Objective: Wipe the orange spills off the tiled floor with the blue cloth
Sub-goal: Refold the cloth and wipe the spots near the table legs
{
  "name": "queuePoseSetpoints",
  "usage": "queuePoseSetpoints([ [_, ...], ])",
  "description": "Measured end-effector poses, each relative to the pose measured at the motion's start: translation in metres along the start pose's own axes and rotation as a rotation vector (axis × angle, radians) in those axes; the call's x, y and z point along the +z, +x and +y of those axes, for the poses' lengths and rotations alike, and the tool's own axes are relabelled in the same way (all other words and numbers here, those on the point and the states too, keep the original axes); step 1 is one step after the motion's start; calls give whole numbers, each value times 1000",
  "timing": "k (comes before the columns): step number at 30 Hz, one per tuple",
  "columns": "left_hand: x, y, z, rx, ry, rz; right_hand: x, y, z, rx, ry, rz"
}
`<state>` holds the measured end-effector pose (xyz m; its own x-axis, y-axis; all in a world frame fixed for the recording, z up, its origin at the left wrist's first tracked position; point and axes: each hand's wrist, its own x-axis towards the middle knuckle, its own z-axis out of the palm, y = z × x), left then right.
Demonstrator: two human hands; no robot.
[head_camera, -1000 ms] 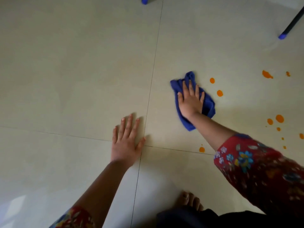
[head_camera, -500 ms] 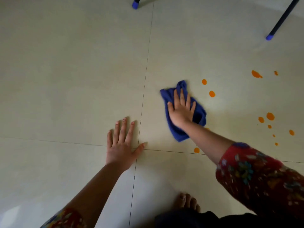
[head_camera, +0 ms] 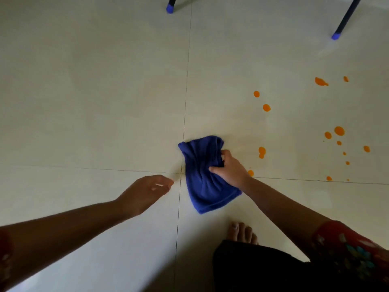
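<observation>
The blue cloth [head_camera: 205, 175] lies bunched on the pale tiled floor [head_camera: 94, 91], right of where the grout lines cross. My right hand [head_camera: 230, 168] grips its right edge, fingers and thumb curled into the fabric. My left hand [head_camera: 147, 191] hovers just left of the cloth with loosely bent fingers, holding nothing. Several orange spills dot the floor to the right: a double drop [head_camera: 261, 152] near my right hand, one drop [head_camera: 250, 173] at my wrist, two more [head_camera: 266, 107] farther up, and a cluster [head_camera: 339, 131] at the far right.
Two dark chair legs with blue caps stand at the top, one [head_camera: 169, 8] near the middle and one [head_camera: 336, 36] at the right. My bare foot [head_camera: 243, 231] rests on the floor below the cloth, beside dark clothing.
My right hand dragged the cloth toward me and left, then changed from a flat press to a grip on its edge. My left hand lifted off the floor and curled loosely.
</observation>
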<state>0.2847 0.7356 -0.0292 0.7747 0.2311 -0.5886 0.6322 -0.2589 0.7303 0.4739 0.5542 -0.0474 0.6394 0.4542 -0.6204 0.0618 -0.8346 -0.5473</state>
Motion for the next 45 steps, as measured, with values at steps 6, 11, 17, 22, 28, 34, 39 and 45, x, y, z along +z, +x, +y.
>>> queuePoseSetpoints([
  [6, 23, 10, 72, -135, -467, -207, -12, -65, -9, 9, 601, -202],
  [11, 31, 19, 101, 7, -400, -232, -33, -93, -1, -16, 702, -185],
  [17, 18, 25, 99, 26, -498, -156, -43, -79, -11, -94, 897, -240],
  [22, 11, 19, 97, 45, -423, -110, -40, -70, -22, -146, 838, -191],
  [28, 2, 26, 91, -42, -508, 195, -80, -64, 5, -44, 955, 47],
  [34, -4, 31, 89, 8, -244, 309, -104, -52, 19, 3, 715, -177],
  [39, -36, 37, 47, -178, 795, 267, -87, -28, 17, 26, 477, -137],
  [45, -6, 52, 0, 256, 1250, 276, -44, -12, 56, -174, -280, -17],
])
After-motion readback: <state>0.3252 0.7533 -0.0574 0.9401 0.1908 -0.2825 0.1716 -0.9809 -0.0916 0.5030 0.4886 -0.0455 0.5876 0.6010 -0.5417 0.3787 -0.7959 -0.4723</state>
